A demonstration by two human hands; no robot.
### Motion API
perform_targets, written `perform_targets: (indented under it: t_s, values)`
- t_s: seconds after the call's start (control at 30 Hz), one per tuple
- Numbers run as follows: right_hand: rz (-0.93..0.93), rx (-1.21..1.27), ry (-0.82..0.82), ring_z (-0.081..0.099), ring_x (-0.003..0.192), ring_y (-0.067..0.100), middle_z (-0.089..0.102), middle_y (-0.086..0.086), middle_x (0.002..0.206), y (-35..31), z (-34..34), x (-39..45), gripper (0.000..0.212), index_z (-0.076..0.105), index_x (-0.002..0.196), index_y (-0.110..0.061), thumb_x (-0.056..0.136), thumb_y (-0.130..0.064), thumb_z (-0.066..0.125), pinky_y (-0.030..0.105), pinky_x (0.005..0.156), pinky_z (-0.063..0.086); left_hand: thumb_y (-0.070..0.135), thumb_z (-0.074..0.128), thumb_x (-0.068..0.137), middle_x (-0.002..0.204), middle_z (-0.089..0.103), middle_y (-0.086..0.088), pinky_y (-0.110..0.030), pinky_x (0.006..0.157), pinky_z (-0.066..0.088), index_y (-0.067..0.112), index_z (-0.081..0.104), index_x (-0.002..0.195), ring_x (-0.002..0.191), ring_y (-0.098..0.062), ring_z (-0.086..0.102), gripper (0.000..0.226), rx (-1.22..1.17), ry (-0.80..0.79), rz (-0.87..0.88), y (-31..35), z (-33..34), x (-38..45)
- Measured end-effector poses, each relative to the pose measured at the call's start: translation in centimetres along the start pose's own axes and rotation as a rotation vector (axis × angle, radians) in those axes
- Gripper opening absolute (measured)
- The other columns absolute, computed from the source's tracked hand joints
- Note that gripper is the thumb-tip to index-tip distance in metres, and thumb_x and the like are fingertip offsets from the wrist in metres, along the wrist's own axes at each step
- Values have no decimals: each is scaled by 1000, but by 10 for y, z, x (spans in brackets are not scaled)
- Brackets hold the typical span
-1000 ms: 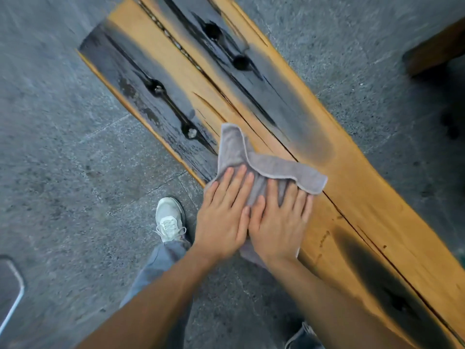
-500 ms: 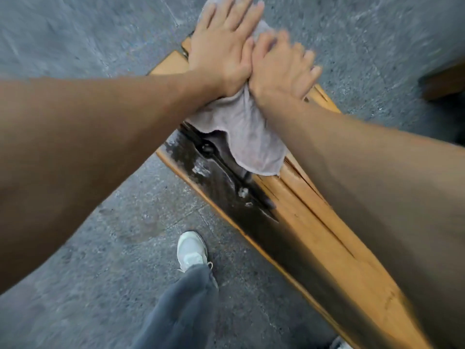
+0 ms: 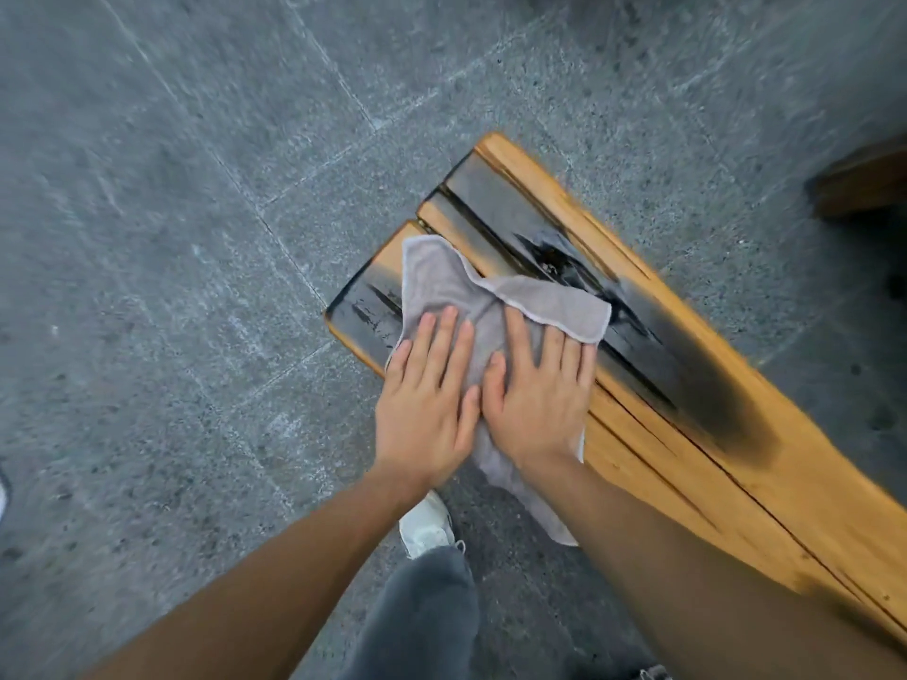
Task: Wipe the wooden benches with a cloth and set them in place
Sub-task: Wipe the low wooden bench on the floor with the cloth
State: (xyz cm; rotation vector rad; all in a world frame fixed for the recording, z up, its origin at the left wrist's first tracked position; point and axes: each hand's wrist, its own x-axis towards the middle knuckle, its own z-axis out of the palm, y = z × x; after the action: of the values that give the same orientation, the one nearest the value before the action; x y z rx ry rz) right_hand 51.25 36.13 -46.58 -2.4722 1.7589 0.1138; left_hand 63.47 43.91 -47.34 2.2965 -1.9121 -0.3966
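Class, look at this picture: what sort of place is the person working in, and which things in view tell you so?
Probably an outdoor paved area such as a courtyard or patio. The ground is grey stone paving slabs with visible joints, a rustic wooden bench stands directly on them, and the edge of another wooden bench shows at the right.

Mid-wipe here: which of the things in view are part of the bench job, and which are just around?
In the job:
wooden bench, being wiped
grey cloth, spread flat on the bench near its end
left hand and right hand, both pressing flat on the cloth

Just around:
stone paving
white shoe
another wooden piece at the right edge, possibly a second bench
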Motion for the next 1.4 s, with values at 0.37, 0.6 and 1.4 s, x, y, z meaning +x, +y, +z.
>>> perform_targets:
  t_s: [0.37, 0.6, 1.4]
  values:
    - [13, 121, 75, 44, 131, 35, 49, 13, 139, -5, 10, 0, 55, 28, 157, -34, 103, -44, 29, 53, 119, 23, 45, 32, 98, 168, 15, -9, -48, 125, 16, 14, 22, 159, 156, -26, 10, 70, 73, 60, 271, -34, -6, 63]
    - [58, -26, 66, 45, 132, 38, 49, 18, 143, -12, 3, 5, 53, 32, 156, -30, 104, -41, 29, 55, 115, 29, 44, 42, 95, 168, 16, -7, -46, 126, 14, 12, 25, 158, 157, -24, 8, 73, -52, -1, 285, -34, -14, 70]
    - [-119, 9, 46, 44, 137, 33, 50, 13, 146, -62, -3, 65, 58, 37, 155, -28, 97, -36, 38, 56, 121, 22, 35, 21, 100, 168, 5, -15, -48, 127, 13, 0, 9, 158, 157, -28, 1, 69, 35, -11, 200, -84, -27, 96]
